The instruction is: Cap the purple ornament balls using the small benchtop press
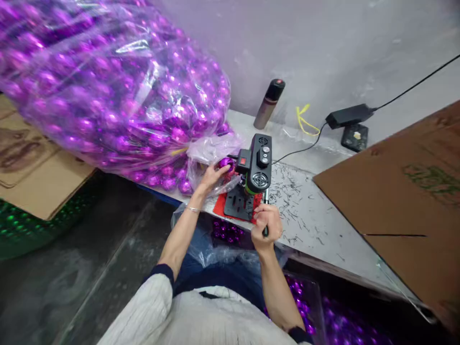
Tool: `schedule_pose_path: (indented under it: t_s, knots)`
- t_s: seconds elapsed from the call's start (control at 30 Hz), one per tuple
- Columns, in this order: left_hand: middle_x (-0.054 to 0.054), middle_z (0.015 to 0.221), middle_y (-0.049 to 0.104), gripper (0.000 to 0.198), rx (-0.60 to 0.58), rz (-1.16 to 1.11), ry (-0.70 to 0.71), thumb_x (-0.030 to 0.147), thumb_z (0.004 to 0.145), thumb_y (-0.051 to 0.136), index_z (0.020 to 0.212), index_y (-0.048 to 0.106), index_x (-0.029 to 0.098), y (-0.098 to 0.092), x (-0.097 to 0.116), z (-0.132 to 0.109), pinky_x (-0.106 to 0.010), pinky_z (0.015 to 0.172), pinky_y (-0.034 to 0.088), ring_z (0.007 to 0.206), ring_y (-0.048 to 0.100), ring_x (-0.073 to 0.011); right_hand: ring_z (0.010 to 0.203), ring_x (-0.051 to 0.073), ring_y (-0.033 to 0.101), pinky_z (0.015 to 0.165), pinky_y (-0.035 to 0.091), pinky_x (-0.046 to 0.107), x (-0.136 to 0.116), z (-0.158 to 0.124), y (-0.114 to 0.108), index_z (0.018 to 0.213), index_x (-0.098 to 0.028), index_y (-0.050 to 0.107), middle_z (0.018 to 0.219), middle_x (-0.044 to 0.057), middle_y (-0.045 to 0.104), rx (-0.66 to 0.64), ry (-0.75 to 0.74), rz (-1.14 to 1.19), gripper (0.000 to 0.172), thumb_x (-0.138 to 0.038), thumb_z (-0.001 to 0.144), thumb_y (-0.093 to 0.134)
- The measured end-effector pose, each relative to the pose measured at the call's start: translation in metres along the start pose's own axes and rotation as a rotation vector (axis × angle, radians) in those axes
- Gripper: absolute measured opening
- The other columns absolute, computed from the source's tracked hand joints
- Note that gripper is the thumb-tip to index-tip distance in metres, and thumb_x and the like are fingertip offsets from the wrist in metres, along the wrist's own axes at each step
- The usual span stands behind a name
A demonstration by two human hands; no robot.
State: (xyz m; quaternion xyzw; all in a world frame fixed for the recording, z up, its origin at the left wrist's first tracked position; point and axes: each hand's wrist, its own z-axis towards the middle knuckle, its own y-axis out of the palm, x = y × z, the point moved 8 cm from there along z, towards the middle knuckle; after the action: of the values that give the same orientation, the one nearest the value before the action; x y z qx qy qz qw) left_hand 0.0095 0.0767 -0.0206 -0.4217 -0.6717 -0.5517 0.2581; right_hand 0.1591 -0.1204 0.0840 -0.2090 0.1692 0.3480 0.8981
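My left hand (pixel 212 178) is at the mouth of a clear plastic bag, its fingers closed on a shiny purple bauble (pixel 225 163). Just right of it stands a small black drill-press-like machine (pixel 260 163) with a red switch and round vents on top. My right hand (pixel 268 223) is wrapped around the black grip of the machine's lever (pixel 266 232). Under the machine, its slotted dark base plate (pixel 237 206) rests on a red sheet (pixel 219 206). The working tip beneath the head is mostly hidden.
A huge clear bag of purple baubles (pixel 118 96) fills the left. Small dark wire-like bits (pixel 291 196) litter the table (pixel 316 220). Behind are a spray can (pixel 268 105), yellow tie (pixel 305 122) and power adapter (pixel 348 116). A cardboard box (pixel 402 206) stands right; more baubles (pixel 228 231) lie below.
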Motion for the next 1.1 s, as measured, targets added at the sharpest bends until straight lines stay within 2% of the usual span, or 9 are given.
schedule_pose_path:
  t_s: [0.07, 0.17, 0.3, 0.43, 0.57, 0.7, 0.87, 1.1]
  knots:
    - [-0.002, 0.098, 0.078, 0.018, -0.036, -0.093, -0.083, 0.013, 0.088, 0.072, 0.106, 0.070, 0.016, -0.012, -0.002, -0.015, -0.040, 0.100, 0.058, 0.088, 0.075, -0.0170, 0.071, 0.013, 0.062, 0.066, 0.048, 0.027, 0.001, 0.001, -0.003, 0.076, -0.022, 0.051, 0.073, -0.002, 0.060, 0.015, 0.009, 0.009, 0.023, -0.008, 0.093, 0.047]
    - [-0.006, 0.101, 0.078, 0.018, -0.075, -0.163, -0.156, 0.026, 0.091, 0.070, 0.106, 0.070, 0.015, -0.026, -0.008, -0.040, -0.035, 0.090, 0.061, 0.093, 0.076, -0.0194, 0.070, 0.013, 0.061, 0.065, 0.048, 0.028, 0.002, 0.003, -0.004, 0.076, -0.023, 0.051, 0.073, -0.001, 0.059, 0.018, 0.021, 0.013, 0.023, -0.008, 0.093, 0.047]
    - [-0.006, 0.108, 0.077, 0.043, -0.143, -0.070, -0.125, 0.037, 0.085, 0.078, 0.122, 0.066, 0.019, -0.028, -0.023, -0.072, -0.032, 0.083, 0.062, 0.094, 0.076, -0.0206, 0.069, 0.013, 0.061, 0.064, 0.047, 0.028, -0.002, 0.009, -0.005, 0.075, -0.023, 0.051, 0.072, -0.001, 0.059, 0.008, 0.017, 0.000, 0.024, -0.010, 0.095, 0.048]
    - [-0.008, 0.121, 0.074, 0.071, -0.138, 0.246, 0.080, 0.042, 0.077, 0.086, 0.139, 0.057, 0.022, -0.023, -0.040, -0.092, -0.037, 0.098, 0.058, 0.107, 0.073, -0.0227, 0.067, 0.013, 0.059, 0.063, 0.045, 0.028, -0.005, 0.019, -0.007, 0.074, -0.023, 0.051, 0.070, -0.002, 0.059, 0.012, 0.016, -0.005, 0.025, -0.010, 0.095, 0.047]
    - [-0.013, 0.128, 0.071, 0.067, -0.085, 0.686, 0.363, 0.048, 0.075, 0.087, 0.130, 0.061, 0.019, -0.014, -0.047, -0.092, -0.046, 0.107, 0.053, 0.118, 0.070, -0.0285, 0.066, 0.012, 0.058, 0.062, 0.044, 0.028, -0.009, 0.027, -0.009, 0.076, -0.022, 0.051, 0.071, -0.001, 0.059, 0.016, 0.021, -0.017, 0.024, -0.010, 0.096, 0.047]
    - [-0.015, 0.126, 0.073, 0.063, -0.122, 1.031, 0.570, 0.049, 0.077, 0.086, 0.128, 0.064, 0.018, 0.001, -0.050, -0.087, -0.052, 0.107, 0.052, 0.122, 0.068, -0.0336, 0.066, 0.012, 0.058, 0.062, 0.044, 0.027, -0.013, 0.030, -0.008, 0.076, -0.023, 0.051, 0.071, -0.001, 0.059, -0.009, -0.003, -0.037, 0.025, -0.010, 0.097, 0.046]
    - [-0.015, 0.125, 0.072, 0.063, -0.131, 1.142, 0.641, 0.049, 0.082, 0.082, 0.133, 0.061, 0.019, 0.008, -0.052, -0.084, -0.049, 0.102, 0.054, 0.119, 0.069, -0.0325, 0.066, 0.013, 0.059, 0.062, 0.045, 0.027, -0.012, 0.028, -0.009, 0.075, -0.023, 0.051, 0.069, -0.001, 0.059, -0.009, -0.014, -0.038, 0.025, -0.010, 0.096, 0.047]
    - [-0.014, 0.130, 0.068, 0.065, -0.166, 1.130, 0.704, 0.049, 0.082, 0.081, 0.137, 0.059, 0.020, 0.019, -0.066, -0.084, -0.047, 0.105, 0.052, 0.123, 0.065, -0.0308, 0.066, 0.013, 0.059, 0.063, 0.046, 0.028, -0.012, 0.026, -0.009, 0.075, -0.023, 0.051, 0.070, -0.001, 0.060, -0.018, -0.004, -0.042, 0.024, -0.011, 0.096, 0.047]
